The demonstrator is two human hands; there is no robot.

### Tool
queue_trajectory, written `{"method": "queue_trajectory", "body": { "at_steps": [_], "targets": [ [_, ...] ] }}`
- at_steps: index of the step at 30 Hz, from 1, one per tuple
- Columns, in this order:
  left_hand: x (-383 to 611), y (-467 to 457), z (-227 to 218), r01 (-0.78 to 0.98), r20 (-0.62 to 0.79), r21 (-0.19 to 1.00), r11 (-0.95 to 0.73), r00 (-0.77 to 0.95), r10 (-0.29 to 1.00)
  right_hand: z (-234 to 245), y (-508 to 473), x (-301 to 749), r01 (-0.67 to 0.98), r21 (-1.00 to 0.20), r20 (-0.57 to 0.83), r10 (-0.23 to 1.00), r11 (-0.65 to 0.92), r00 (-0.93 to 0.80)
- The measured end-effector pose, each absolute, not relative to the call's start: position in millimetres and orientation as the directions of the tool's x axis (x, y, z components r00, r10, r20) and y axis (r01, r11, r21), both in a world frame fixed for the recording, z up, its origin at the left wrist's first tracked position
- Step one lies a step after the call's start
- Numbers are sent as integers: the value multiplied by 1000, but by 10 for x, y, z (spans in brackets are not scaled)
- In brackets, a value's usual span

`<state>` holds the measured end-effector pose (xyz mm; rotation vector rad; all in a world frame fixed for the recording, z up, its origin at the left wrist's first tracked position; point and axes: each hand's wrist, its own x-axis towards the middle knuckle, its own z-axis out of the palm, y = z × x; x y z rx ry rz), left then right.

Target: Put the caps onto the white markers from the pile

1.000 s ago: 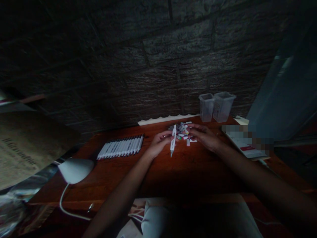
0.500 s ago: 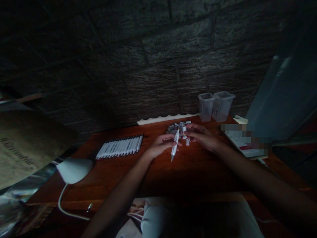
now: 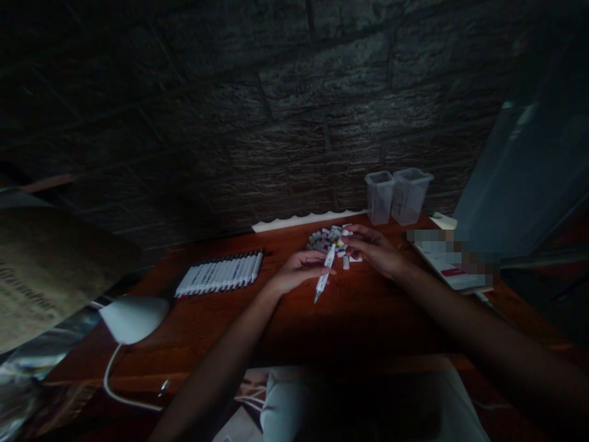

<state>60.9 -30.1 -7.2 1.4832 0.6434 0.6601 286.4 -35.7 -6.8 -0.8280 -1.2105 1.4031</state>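
My left hand (image 3: 301, 270) is closed around a white marker (image 3: 324, 274), its uncapped tip pointing down toward me. My right hand (image 3: 375, 250) is just to the right of the marker's upper end, thumb and fingers pinched on a small white marker cap (image 3: 345, 237). The cap is apart from the marker. Behind both hands lies a pile of loose caps (image 3: 317, 239), partly hidden by the fingers. One loose cap (image 3: 346, 263) lies on the table between the hands.
A row of white markers (image 3: 221, 274) lies left on the wooden table (image 3: 285, 325). A white lamp (image 3: 135, 319) stands at the left edge. Two clear plastic containers (image 3: 408, 196) are at the back right, near a booklet (image 3: 448, 264). A brick wall rises behind.
The cap in my right hand has tilted and moved slightly upward in the fingers. My left hand still holds the marker in nearly the same place. The view has shifted slightly.
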Motion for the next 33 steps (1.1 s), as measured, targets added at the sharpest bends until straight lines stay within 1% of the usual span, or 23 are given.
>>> {"method": "queue_trajectory", "body": {
  "at_steps": [7,11,13,16,19,23,26,30,33],
  "targets": [
    [630,-318,-55,-10,10,1000,-5,651,759,-18,-383,2848,-376,-925,132,971,49,-198],
    [641,-323,-40,-59,55,998,-24,619,783,8,-394,2851,-441,-897,108,983,33,-146],
    [641,-312,-46,-101,88,994,-33,600,795,6,-398,2857,-434,-901,110,981,30,-160],
    [638,-289,-61,-154,122,987,-41,565,816,-24,-395,2857,-389,-921,116,966,17,-233],
    [640,-282,-54,-155,140,986,-62,561,816,-78,-373,2843,-350,-937,123,946,11,-300],
    [644,-307,-18,-80,122,992,-93,586,801,-135,-336,2822,-299,-954,115,940,14,-323],
    [641,-319,-12,-50,92,996,-78,588,804,-130,-335,2814,-280,-960,123,941,31,-315],
    [627,-309,-37,-32,49,999,-38,601,798,-70,-364,2821,-325,-945,132,955,41,-264],
    [618,-309,-47,-21,20,1000,-8,617,787,-33,-370,2848,-375,-925,139,972,59,-191]
  ]
}}
